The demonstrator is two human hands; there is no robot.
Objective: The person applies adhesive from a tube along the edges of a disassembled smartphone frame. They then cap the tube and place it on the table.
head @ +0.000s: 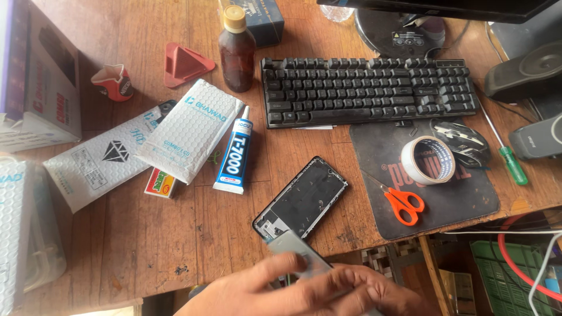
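— What are you holding?

— A thin grey panel (295, 248), flat and rectangular. My left hand (257, 292) and right hand (363, 291) meet at the near desk (146, 246) edge, fingers closed around its lower end.

— And that opened phone?

— The phone frame (301, 198) lies just beyond my hands, black inside, tilted, with the panel's far end overlapping its near corner. The glue tube (233, 155) lies left of it.

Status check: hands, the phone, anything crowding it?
Hands overlapping at desk edge, holding a grey flat panel. Opened phone frame lies flat just beyond. Glue tube and scissors flank it, apart.
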